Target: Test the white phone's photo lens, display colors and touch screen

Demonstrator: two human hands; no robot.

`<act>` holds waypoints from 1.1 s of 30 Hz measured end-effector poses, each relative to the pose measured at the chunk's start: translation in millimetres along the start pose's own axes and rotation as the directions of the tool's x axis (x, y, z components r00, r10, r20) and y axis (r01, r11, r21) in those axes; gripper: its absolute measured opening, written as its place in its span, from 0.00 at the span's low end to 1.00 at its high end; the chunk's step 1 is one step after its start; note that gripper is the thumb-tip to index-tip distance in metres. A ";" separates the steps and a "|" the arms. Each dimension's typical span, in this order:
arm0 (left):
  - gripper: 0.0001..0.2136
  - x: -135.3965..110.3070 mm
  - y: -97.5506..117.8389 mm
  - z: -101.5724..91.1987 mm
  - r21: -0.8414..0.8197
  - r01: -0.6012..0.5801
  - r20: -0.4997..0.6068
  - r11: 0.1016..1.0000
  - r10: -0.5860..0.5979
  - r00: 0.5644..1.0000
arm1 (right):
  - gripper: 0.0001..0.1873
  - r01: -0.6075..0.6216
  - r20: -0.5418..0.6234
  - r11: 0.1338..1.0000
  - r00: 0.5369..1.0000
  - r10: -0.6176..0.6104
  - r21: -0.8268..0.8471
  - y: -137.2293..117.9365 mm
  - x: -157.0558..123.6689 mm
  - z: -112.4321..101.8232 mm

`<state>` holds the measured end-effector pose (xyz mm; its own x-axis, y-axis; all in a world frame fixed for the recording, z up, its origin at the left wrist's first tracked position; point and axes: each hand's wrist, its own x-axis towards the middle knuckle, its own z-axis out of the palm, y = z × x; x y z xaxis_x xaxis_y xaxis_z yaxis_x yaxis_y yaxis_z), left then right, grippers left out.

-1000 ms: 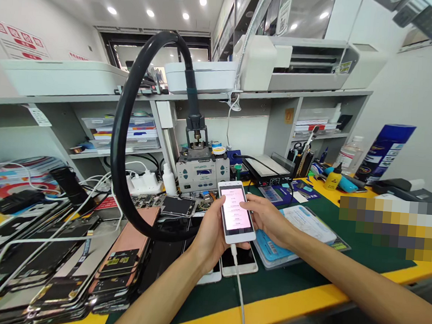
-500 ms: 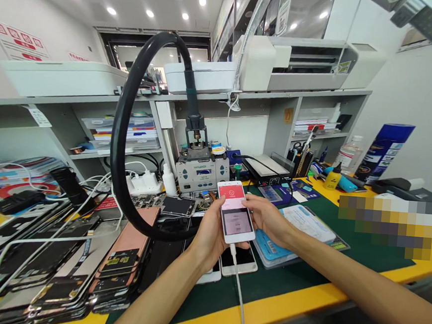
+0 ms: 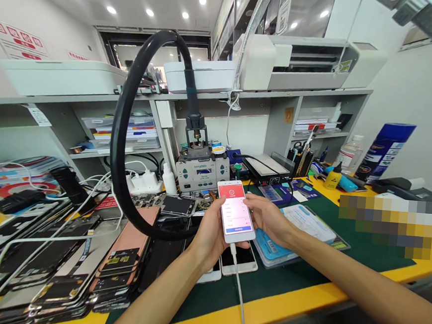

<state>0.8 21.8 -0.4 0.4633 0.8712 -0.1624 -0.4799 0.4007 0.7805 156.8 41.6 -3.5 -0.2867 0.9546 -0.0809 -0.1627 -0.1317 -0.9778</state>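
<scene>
A white smartphone (image 3: 236, 212) is held up over the bench, its lit screen showing a red header, a white list and a blue bar at the bottom. My left hand (image 3: 210, 231) wraps round its left side, fingers partly hidden behind it. On the right edge, my right hand (image 3: 266, 212) grips the phone with the thumb by the screen. A white charging cable (image 3: 239, 288) is plugged into the bottom of the phone and runs down past the table edge. Beneath it lies another white phone (image 3: 243, 268) with a dark screen, on the green mat (image 3: 224, 295).
Stacks of phone parts (image 3: 118, 269) crowd the left side. A thick black hose (image 3: 118, 139) arches over them from the hot-air station (image 3: 202, 173). Right of the hands lie blue plastic cases with papers (image 3: 304, 224). A yellow bottle (image 3: 333, 179) stands farther back.
The phone's screen has switched from a dark pop-up over a greyed page to a bright white list with a blue bar. Both hands stay in nearly the same place.
</scene>
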 end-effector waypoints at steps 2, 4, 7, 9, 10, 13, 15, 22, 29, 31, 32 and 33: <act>0.23 -0.1 0.9 0.8 -0.007 0.013 -0.008 1.000 -0.013 1.000 | 0.12 0.003 0.007 1.000 1.000 -0.003 -0.012 -0.6 -0.7 0.5; 0.23 0.0 1.5 1.3 -0.012 0.014 -0.016 1.000 -0.014 1.000 | 0.16 0.011 0.013 0.999 1.000 -0.010 -0.034 -0.8 -1.3 0.5; 0.23 0.2 1.9 1.0 -0.013 0.011 -0.019 1.000 -0.011 1.000 | 0.21 0.027 0.037 0.997 0.999 -0.025 -0.075 -0.4 -1.8 -0.5; 0.23 0.3 2.2 0.2 -0.015 0.018 -0.019 1.000 -0.018 1.000 | 0.24 0.037 0.075 0.995 0.997 -0.030 -0.090 -0.4 -1.8 -1.8; 0.23 0.4 2.5 -0.4 -0.018 0.023 -0.019 1.000 -0.024 1.000 | 0.25 0.038 0.100 0.995 0.995 -0.028 -0.092 -0.7 -1.7 -2.6; 0.24 0.8 3.9 -2.4 -0.025 0.043 -0.014 0.999 -0.044 0.999 | 0.28 0.022 0.173 0.996 0.985 -0.006 -0.090 -2.9 -1.7 -4.7; 0.25 1.4 4.8 -3.3 -0.026 0.050 -0.013 0.998 -0.050 0.999 | 0.29 0.007 0.196 0.996 0.980 0.010 -0.086 -4.7 -2.0 -5.4; 0.25 2.5 5.6 -3.4 -0.018 0.039 -0.017 0.999 -0.039 0.999 | 0.31 -0.001 0.207 0.999 0.978 0.008 -0.032 -6.2 -2.8 -5.5; 0.26 2.5 3.2 -5.7 -0.014 0.029 -0.016 0.999 -0.029 0.999 | 0.27 -0.029 0.166 0.997 0.985 0.040 -0.067 -7.8 -2.5 -3.3; 0.26 3.0 2.9 -5.7 -0.014 0.030 -0.014 0.999 -0.031 0.999 | 0.25 -0.033 0.150 0.997 0.988 0.043 -0.071 -7.8 -2.5 -2.5; 0.26 3.1 2.9 -5.5 -0.014 0.032 -0.014 0.999 -0.032 0.999 | 0.24 -0.034 0.145 0.997 0.988 0.044 -0.072 -7.6 -2.5 -2.3; 0.26 3.1 3.0 -5.2 -0.013 0.036 -0.015 0.999 -0.036 0.999 | 0.24 -0.036 0.139 0.997 0.989 0.046 -0.074 -7.3 -2.5 -2.2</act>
<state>-3.1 27.2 -1.7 0.4694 0.8602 -0.1995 -0.4728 0.4356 0.7660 160.7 40.8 3.5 -0.4223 0.9012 -0.0979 -0.0821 -0.1456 -0.9859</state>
